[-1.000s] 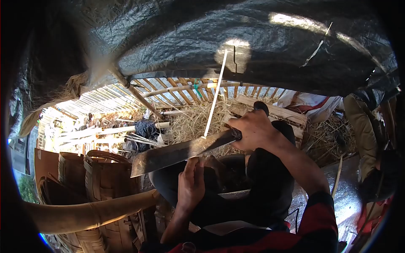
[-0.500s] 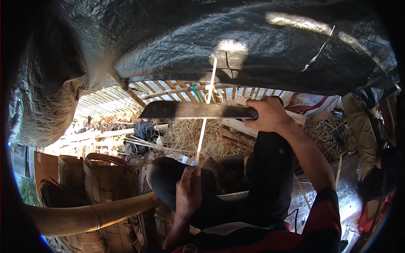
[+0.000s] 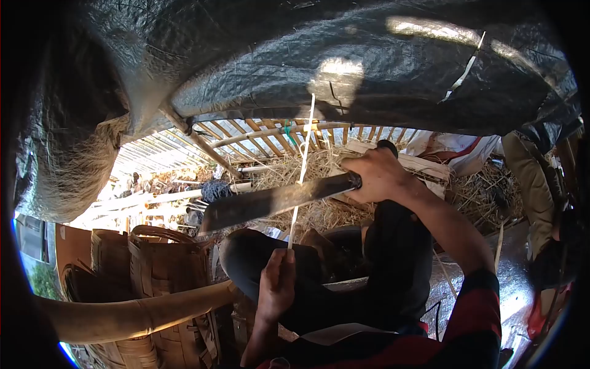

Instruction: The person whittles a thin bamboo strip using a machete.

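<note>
Mid-frame, left hand (image 3: 276, 289) pinches pale wooden strip (image 3: 304, 154), likely springy, best held low; right hand (image 3: 378, 176) grips dark metal machete (image 3: 270, 203).

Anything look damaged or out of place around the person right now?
Yes, probably: the black sheet at the top has a jagged, bright slit toward the upper right, breaking its dark surface like a tear. Nothing seems odd about the knife in the right hand or the pale strip in the left hand.
</note>
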Demonstrator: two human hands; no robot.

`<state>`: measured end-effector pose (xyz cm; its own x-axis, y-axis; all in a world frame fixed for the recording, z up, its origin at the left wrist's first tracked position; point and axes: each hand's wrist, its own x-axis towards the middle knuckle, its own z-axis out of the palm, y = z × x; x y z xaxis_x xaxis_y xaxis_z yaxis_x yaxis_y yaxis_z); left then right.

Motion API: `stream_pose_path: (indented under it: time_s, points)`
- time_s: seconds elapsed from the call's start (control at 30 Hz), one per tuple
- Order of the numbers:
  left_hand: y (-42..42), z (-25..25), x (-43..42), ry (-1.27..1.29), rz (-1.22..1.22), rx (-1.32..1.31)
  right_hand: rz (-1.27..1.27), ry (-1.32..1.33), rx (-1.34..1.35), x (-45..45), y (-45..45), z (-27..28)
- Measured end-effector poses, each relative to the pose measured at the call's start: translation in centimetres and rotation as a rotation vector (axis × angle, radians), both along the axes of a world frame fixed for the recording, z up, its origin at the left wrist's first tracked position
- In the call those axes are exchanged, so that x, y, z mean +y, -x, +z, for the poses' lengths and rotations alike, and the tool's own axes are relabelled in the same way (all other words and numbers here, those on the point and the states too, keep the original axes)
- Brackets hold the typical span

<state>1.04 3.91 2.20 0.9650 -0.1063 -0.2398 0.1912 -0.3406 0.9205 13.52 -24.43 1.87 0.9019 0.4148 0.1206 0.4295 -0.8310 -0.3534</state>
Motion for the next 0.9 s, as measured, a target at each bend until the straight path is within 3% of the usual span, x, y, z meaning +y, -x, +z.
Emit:
stream_pose_path:
  time_s: [0.23,0.33,0.43,0.57,0.7,0.83,0.9]
  points:
    - [-0.4,-1.0,0.1,0.018,-0.023,-0.042,-0.089,-0.029,0.035,0.0,0.5,1.1]
    - [-0.4,-0.5,-0.4,0.030,-0.075,-0.024,0.164,-0.050,-0.014,1.9,1.2,1.1]
    - [-0.1,-0.5,0.2,0.064,-0.040,0.039,0.172,0.048,-0.001,1.7,0.4,2.1]
    - [0.2,-0.4,0.5,0.096,0.027,0.085,-0.141,-0.078,-0.080,-2.9,-2.8,0.4]
    - [-0.2,-1.5,0.5,0.063,-0.035,-0.007,-0.302,-0.103,-0.084,-4.0,-2.4,-0.1]
    - [-1.0,-0.5,-0.7,0.090,-0.055,0.035,0.032,-0.031,0.092,-0.5,-0.3,1.0]
    - [-0.9,-0.3,-0.6,0.099,-0.082,0.061,0.120,0.004,0.045,0.0,-0.2,1.3]
